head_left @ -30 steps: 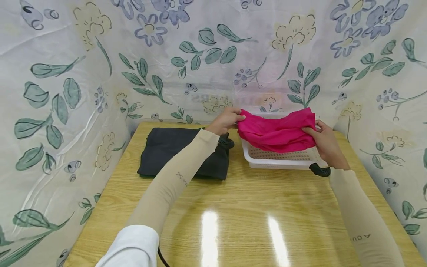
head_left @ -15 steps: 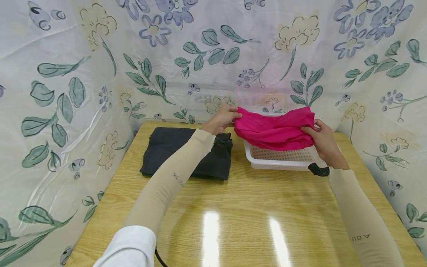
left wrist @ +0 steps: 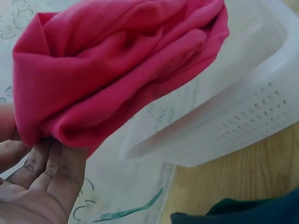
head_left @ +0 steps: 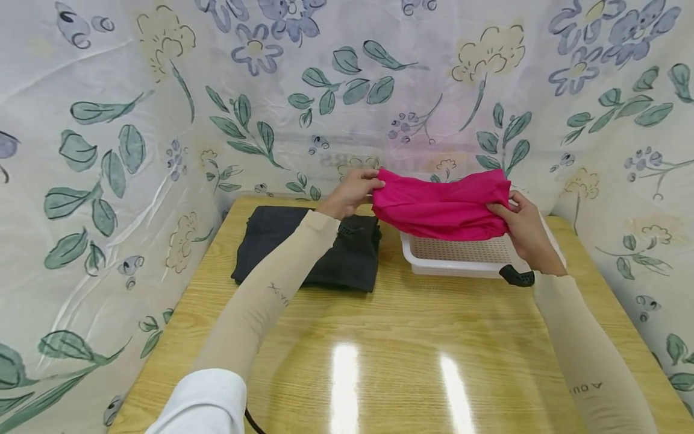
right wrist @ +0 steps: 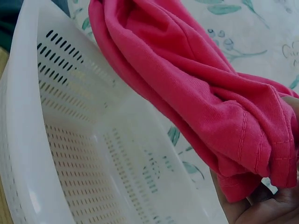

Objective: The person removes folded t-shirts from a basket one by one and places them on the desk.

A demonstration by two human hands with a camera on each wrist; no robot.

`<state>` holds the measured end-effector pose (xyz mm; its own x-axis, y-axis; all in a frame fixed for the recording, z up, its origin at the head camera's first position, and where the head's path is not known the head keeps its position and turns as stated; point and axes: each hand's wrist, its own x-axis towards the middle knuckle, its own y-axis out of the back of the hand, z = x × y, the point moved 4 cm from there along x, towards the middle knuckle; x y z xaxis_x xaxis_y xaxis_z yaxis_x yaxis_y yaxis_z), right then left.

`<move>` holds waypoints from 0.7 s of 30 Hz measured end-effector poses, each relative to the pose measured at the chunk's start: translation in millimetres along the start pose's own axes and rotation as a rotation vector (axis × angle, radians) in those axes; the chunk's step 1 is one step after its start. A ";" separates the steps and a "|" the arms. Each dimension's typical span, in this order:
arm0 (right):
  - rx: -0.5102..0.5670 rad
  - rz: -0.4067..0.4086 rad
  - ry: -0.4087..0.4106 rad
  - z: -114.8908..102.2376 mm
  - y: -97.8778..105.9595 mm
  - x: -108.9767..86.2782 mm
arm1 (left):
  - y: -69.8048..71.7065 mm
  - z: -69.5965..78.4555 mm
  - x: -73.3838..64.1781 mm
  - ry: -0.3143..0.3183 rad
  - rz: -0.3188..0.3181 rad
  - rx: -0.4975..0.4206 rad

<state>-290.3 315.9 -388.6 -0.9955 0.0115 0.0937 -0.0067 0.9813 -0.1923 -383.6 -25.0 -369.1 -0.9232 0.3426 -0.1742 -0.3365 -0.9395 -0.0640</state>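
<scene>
A folded bright pink cloth garment (head_left: 441,208) hangs in the air over a white perforated plastic basket (head_left: 461,265). My left hand (head_left: 352,193) pinches its left end between thumb and fingers. At the opposite end, my right hand (head_left: 526,229) grips the cloth, thumb in front. Stitched hems show on the pink garment (right wrist: 252,135) in the right wrist view. Below the cloth, the visible inside of the basket (right wrist: 79,163) holds nothing. Left of the basket lies a folded dark garment (head_left: 341,265) on the table, partly covered from view by my left forearm.
The wooden table (head_left: 379,337) runs up to a floral curtain (head_left: 347,120) that encloses it at the back and sides. In the left wrist view, dark green-blue cloth (left wrist: 252,210) lies near the basket's outer wall (left wrist: 261,107).
Both hands have carried the pink garment slightly left and upward, the left hand moving more. The cloth looks stretched a little wider. The view has shifted slightly.
</scene>
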 end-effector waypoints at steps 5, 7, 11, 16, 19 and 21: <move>0.020 -0.025 0.019 -2.4 -11.4 1.6 | 12.9 2.5 -7.0 -0.039 0.008 -0.014; 0.022 -0.036 0.021 -3.2 -17.0 2.1 | 18.7 3.3 -10.3 -0.056 0.008 -0.018; 0.006 -0.048 0.014 -3.2 -28.1 3.2 | 31.0 3.6 -18.2 -0.069 0.015 -0.038; -0.009 -0.061 -0.007 -1.4 -42.2 3.8 | 46.4 2.4 -28.6 -0.074 0.042 -0.050; -0.022 -0.070 -0.003 -1.3 -49.8 3.1 | 54.2 1.4 -33.0 -0.081 0.047 -0.052; -0.025 -0.079 0.000 -1.0 -54.9 3.0 | 59.9 -0.1 -35.0 -0.084 0.055 -0.058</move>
<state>-292.8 262.3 -376.7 -0.9919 -0.0664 0.1080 -0.0833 0.9836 -0.1597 -371.4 -93.2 -367.0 -0.9531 0.2870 -0.0965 -0.2759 -0.9544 -0.1141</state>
